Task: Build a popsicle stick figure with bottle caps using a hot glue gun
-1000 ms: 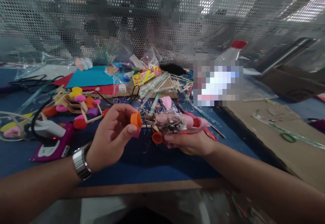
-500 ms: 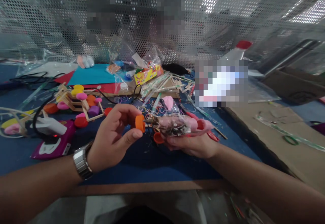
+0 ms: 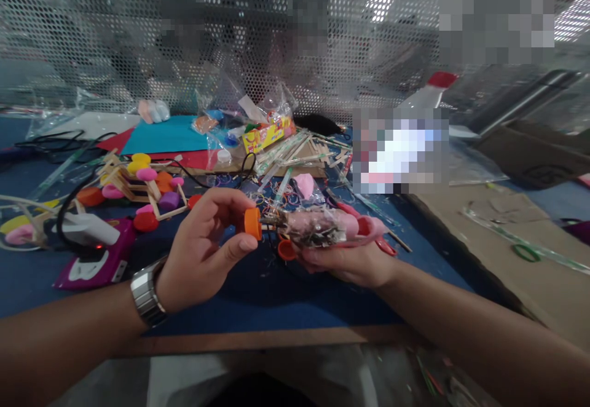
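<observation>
My left hand (image 3: 203, 250), with a metal watch on the wrist, pinches an orange bottle cap (image 3: 252, 224) between thumb and fingers. In my right hand (image 3: 353, 264) is a pink hot glue gun (image 3: 318, 225), its front part dirty and wrapped in something silvery. The gun lies level, its nozzle pointing left at the cap; whether the tip touches the cap I cannot tell. Just below the nozzle is a second orange cap (image 3: 286, 249). Behind the gun's handle, red-handled scissors or pliers (image 3: 386, 246) are partly hidden.
A purple power strip (image 3: 96, 259) with a plugged-in adapter is at left, near a stick frame (image 3: 152, 195) decorated with coloured caps. Farther back lie wooden sticks (image 3: 318, 152), rubber bands (image 3: 271, 198), a yellow box (image 3: 267, 136) and blue sheet (image 3: 161, 135). Cardboard (image 3: 502, 235) lies right.
Both hands hold nearly the same pose. The orange cap and left hand have shifted very slightly left; the glue gun is practically still.
</observation>
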Demonstrator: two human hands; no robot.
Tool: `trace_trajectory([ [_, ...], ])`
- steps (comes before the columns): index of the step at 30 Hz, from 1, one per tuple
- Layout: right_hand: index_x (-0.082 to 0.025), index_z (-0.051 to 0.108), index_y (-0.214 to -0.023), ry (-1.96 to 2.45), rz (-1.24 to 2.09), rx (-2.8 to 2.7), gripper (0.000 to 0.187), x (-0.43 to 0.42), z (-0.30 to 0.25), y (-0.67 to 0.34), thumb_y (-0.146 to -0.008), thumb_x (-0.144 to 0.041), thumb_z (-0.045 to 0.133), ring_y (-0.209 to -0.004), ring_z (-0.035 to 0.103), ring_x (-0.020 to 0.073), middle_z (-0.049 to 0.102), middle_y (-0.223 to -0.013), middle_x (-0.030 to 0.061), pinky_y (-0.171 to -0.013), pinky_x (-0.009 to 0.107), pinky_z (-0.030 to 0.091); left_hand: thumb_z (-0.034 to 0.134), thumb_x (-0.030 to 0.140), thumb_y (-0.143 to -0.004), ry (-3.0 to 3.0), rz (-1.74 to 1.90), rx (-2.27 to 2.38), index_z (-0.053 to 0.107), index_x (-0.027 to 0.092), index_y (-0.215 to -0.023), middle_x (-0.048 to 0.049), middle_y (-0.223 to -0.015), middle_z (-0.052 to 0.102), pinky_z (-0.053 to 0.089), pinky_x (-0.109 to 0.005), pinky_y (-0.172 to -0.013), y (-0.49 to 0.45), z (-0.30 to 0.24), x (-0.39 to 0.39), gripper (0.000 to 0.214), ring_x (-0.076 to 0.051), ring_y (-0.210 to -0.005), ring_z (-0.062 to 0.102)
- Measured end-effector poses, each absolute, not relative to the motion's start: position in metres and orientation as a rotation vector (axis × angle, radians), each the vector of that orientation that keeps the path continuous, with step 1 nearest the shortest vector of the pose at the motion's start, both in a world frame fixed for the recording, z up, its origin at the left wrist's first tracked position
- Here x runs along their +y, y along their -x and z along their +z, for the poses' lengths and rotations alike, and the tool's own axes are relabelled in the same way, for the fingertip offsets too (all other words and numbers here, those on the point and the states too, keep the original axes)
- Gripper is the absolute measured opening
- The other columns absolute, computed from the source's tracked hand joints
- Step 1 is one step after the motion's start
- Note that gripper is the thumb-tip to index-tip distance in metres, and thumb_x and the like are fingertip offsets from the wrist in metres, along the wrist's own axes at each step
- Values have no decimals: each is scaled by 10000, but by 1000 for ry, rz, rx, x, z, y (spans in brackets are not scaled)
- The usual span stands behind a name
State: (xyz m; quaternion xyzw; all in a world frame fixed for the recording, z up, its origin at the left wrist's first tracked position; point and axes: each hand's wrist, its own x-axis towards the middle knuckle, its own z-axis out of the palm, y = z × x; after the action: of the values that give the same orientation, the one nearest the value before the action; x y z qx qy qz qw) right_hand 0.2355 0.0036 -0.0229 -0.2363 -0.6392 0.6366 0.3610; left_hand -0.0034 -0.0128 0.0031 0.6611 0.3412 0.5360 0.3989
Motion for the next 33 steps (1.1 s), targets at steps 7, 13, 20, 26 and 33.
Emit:
trace_trajectory([
  [7,-247,744,-1205,584,1635,-1650,353,4,-23,-236,-921,-456,761,-597,490,100,636,-837,6,-513,206,477,803,523,-875,-1688,1377,831,653,226,-1064,-30,-898,683,562,-255,-686,3,2,-12,382,-151,-769,651],
  [13,-207,747,-1217,562,1607,-1676,369,5,-22,-236,-924,-430,765,-610,494,92,656,-884,21,-521,197,481,798,441,-905,-1785,1444,709,656,203,-1093,-21,-874,672,550,-209,-636,4,-3,-6,334,-123,-735,646],
  [20,-219,734,-1248,537,1655,-1668,357,4,-20,-237,-945,-408,750,-635,491,87,643,-934,29,-543,190,484,797,444,-903,-1788,1451,731,669,208,-1090,-29,-882,684,553,-232,-606,4,-4,-6,327,-135,-711,641],
  [26,-204,737,-1173,567,1648,-1681,328,4,-19,-237,-934,-429,751,-629,491,101,647,-915,35,-530,209,484,788,435,-913,-1801,1457,712,662,204,-1096,-22,-879,671,561,-226,-624,4,-4,-6,322,-130,-725,642],
  [33,-203,732,-1220,549,1646,-1684,350,5,-21,-238,-937,-408,751,-610,488,86,621,-832,1,-533,187,467,792,445,-908,-1789,1462,719,664,206,-1092,-19,-877,673,556,-224,-615,4,-3,-7,327,-127,-718,637],
])
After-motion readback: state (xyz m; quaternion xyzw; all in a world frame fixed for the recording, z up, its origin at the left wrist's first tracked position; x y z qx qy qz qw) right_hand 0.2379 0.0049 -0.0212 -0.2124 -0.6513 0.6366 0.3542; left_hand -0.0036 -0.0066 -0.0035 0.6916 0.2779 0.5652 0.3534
